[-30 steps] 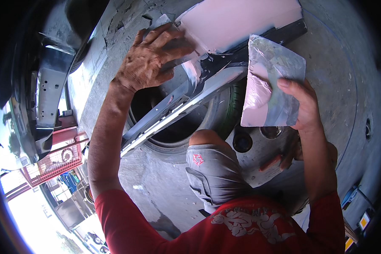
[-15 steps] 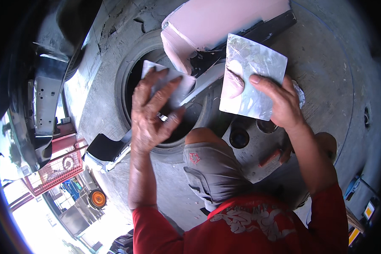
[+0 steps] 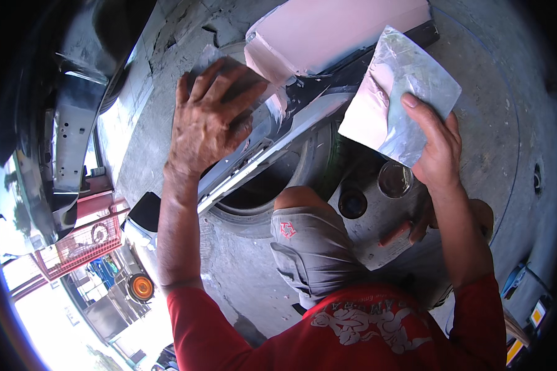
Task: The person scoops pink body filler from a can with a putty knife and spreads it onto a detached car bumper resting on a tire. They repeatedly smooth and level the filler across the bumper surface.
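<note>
Left hand [image 3: 205,127] back beside pink panel [image 3: 340,37]

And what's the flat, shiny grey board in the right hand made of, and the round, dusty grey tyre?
The board might be smooth plastic or metal; its glossy reflections can't settle which. The tyre looks like matte rubber: its curved side is dull.

You have a grey concrete floor [image 3: 489,117] around you — cracked on the far side, darkly patched close by — and to your left, a red mesh gate [image 3: 74,245] stands beside glaring white light [image 3: 40,315].
</note>
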A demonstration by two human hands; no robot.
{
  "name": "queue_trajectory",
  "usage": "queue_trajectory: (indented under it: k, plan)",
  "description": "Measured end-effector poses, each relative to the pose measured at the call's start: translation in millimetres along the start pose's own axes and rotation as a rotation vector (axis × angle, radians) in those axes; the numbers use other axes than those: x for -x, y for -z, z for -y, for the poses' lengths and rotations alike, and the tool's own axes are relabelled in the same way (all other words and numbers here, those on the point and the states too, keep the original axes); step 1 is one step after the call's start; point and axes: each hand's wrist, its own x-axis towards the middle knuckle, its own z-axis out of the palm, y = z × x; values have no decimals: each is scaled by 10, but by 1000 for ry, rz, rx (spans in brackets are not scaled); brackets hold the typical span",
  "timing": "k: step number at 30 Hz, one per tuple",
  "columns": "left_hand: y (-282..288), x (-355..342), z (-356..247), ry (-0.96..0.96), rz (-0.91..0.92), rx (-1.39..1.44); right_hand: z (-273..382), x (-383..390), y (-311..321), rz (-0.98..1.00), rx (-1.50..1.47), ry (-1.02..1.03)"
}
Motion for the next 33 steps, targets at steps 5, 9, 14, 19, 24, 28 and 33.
queue_trajectory:
  k: [5,9,14,19,24,28,33]
  plan:
    - [-39,-331,-19,-117,65,-108,51,-14,77,72,144,107]
    - [-168,-434,-124,-108,82,-171,82,-70,112,71,204,167]
    - [-145,-399,-225,-67,110,-194,91,-75,141,144,198,132]
    - [82,-345,-243,-71,226,-245,100,-91,214,155,211,135]
    - [57,-440,-199,-86,144,-240,105,-85,177,165,40,38]
    - [-29,-534,-214,-79,135,-251,103,-88,140,137,-149,-162]
    - [-66,-526,-272,-53,142,-221,140,-134,120,97,-254,-235]
